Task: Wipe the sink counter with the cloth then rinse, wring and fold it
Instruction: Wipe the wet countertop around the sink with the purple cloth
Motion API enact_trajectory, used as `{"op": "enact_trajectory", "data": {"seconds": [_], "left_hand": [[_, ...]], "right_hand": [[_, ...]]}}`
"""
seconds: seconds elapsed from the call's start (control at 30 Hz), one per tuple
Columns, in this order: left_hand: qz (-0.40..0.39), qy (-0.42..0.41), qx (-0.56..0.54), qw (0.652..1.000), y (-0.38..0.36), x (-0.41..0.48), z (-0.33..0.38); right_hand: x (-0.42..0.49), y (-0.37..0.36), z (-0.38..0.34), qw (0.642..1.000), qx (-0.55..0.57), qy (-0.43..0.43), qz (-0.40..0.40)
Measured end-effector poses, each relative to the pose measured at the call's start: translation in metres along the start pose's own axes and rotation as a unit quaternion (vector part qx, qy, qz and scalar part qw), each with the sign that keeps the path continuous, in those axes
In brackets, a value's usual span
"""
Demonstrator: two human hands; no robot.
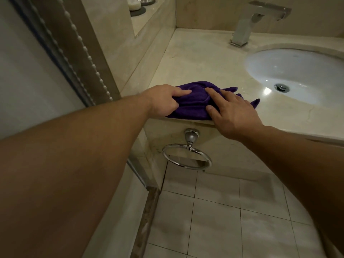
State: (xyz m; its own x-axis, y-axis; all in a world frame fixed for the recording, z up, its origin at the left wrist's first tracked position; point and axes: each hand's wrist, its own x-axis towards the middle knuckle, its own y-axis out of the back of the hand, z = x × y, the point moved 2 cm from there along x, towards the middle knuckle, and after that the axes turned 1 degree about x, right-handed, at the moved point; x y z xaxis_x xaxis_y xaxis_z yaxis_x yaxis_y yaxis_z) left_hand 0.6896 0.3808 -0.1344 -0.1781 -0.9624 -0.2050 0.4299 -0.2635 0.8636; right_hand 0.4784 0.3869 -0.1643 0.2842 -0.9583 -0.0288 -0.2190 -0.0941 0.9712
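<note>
upper left of the frame: a white beaded cord (pixel 87 53) runs diagonally down a brown wall strip. top, left of centre: a pale round soap (pixel 134 5) sits on a dark mat on a raised marble ledge. centre left: the left hand (pixel 163 101) lies at the left edge of the purple crumpled cloth (pixel 193 107); its forefinger is laid straight across the fabric while the other fingers curl in against a fold, so the grip is narrow and holds the cloth. centre: the cloth is bunched on the beige marble bench (pixel 195 58) at its front edge, left of the basin. below the cloth: a round chrome towel ring (pixel 187 157) hangs on the bench front, above pale square floor tiles (pixel 214 211). centre right: the right hand (pixel 232 112) rests on the right part of the cloth, fingers straight and spread, thumb on the fabric; its grip is wide and only presses. upper right: a square chrome tap (pixel 256 21) stands on the bench behind the white oval basin (pixel 297 71), whose metal drain (pixel 282 87) shows near the bottom of the bowl.
</note>
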Motion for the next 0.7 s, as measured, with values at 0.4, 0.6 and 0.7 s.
{"op": "enact_trajectory", "data": {"seconds": [0.4,0.6,0.7], "left_hand": [[0.003,0.013,0.000,1.000,-0.006,-0.023,0.010],[0.013,0.012,0.001,1.000,-0.009,-0.029,0.011],[0.023,0.010,0.008,1.000,-0.012,-0.033,0.011]], "right_hand": [[-0.019,-0.004,-0.002,1.000,-0.001,0.007,0.015],[-0.027,-0.004,-0.002,0.999,0.005,0.019,0.028],[-0.032,-0.004,-0.004,0.999,0.011,0.019,0.034]]}}
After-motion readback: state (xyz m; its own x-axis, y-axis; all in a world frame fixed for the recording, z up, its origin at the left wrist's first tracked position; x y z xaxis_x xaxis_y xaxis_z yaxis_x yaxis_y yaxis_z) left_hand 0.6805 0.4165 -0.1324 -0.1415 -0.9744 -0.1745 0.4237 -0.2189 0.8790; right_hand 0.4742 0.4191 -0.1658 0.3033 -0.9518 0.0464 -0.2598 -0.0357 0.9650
